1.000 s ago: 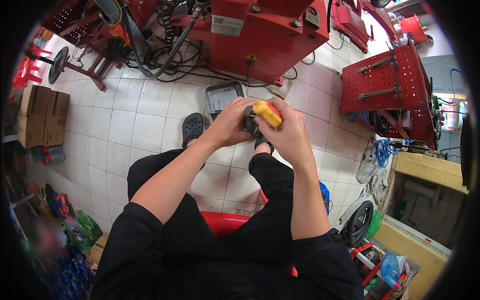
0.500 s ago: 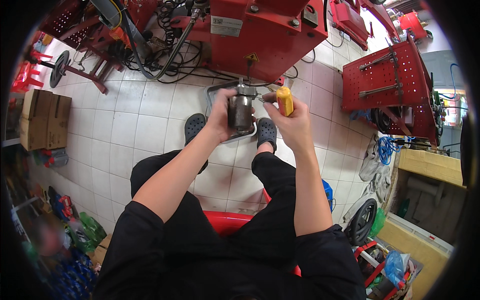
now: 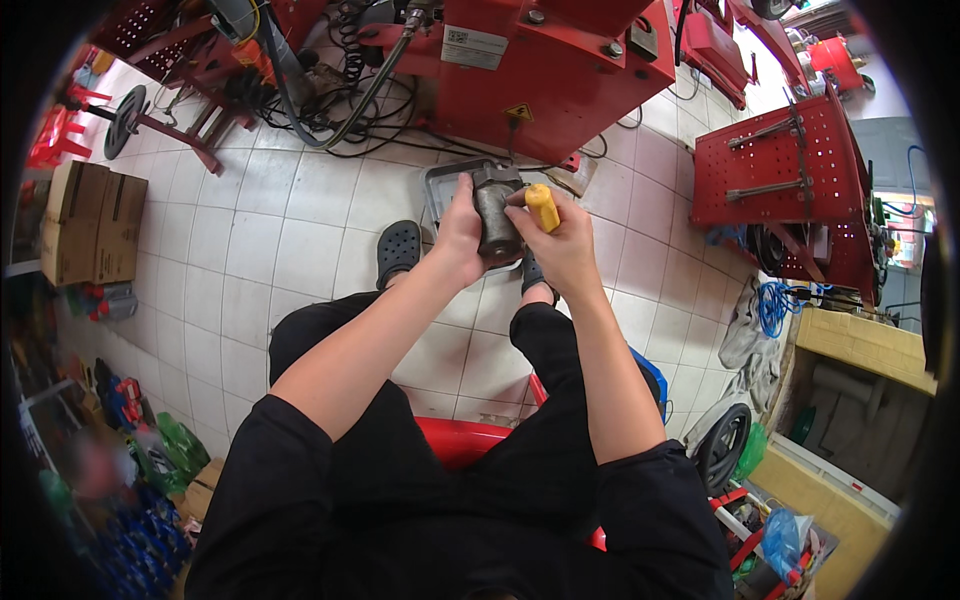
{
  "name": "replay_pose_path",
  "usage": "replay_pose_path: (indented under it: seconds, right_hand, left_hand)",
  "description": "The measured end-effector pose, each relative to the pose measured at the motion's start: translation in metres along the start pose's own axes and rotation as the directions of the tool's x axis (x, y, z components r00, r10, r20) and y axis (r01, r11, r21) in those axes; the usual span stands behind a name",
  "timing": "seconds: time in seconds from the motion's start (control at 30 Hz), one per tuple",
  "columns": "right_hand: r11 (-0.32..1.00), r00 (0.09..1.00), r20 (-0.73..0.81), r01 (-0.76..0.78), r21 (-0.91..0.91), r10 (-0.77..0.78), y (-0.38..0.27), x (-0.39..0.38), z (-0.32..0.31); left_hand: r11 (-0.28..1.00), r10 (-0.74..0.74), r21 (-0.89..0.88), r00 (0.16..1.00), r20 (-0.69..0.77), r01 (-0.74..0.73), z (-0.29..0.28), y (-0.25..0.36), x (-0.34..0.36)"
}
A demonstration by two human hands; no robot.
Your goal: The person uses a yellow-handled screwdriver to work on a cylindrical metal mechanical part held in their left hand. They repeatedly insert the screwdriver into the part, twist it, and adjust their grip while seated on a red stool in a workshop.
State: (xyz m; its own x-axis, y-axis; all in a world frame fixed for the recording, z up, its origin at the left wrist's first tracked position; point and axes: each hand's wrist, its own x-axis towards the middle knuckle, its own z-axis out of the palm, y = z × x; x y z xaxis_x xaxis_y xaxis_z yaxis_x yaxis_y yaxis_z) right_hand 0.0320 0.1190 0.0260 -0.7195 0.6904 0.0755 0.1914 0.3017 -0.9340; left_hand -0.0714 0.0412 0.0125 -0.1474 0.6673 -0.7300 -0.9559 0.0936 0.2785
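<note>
My left hand (image 3: 461,238) is wrapped round the side of a dark metal cylinder (image 3: 497,222) with a wider collar at its far end. The cylinder is tilted, and its near end faces me. At its right side my right hand (image 3: 562,240) is closed on a yellow-handled screwdriver (image 3: 541,206). The handle points up toward me; the shaft and tip are mostly hidden by the fingers. The right fingertips sit against or very close to the cylinder's wall. Below, a grey metal tray (image 3: 434,190) lies on the tiled floor, partly covered by the cylinder and my hands.
A red machine (image 3: 560,90) stands just beyond the tray, with black hoses and cables (image 3: 385,130) on the floor. To the right is a red perforated tool cart (image 3: 760,190). Cardboard boxes (image 3: 90,222) stand at left. I sit on a red stool (image 3: 455,440).
The cylinder has tilted, bringing its near end more toward me. The screwdriver and my right hand have shifted left, from the collar to the cylinder's side.
</note>
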Motion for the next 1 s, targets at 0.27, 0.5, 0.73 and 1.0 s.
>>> replay_pose_path:
  seconds: [0.27,0.5,0.73,1.0]
  right_hand:
    - [0.998,0.998,-0.05,-0.05,-0.034,0.048,0.003,0.0,0.001]
    - [0.929,0.97,-0.073,-0.2,0.31,0.234,-0.009,0.008,-0.01]
    - [0.944,0.982,-0.027,-0.17,0.282,0.185,-0.011,0.006,-0.008]
    - [0.994,0.995,-0.006,-0.104,-0.043,0.104,-0.007,0.001,0.003]
  left_hand:
    - [0.997,0.065,0.043,0.998,0.002,-0.065,-0.005,-0.008,0.003]
    - [0.966,-0.094,-0.24,0.995,0.021,0.096,-0.012,0.0,0.01]
    - [0.995,-0.02,-0.098,1.0,-0.022,0.018,-0.008,-0.001,0.003]
    - [0.922,0.298,0.279,0.952,-0.067,-0.269,-0.023,-0.022,0.024]
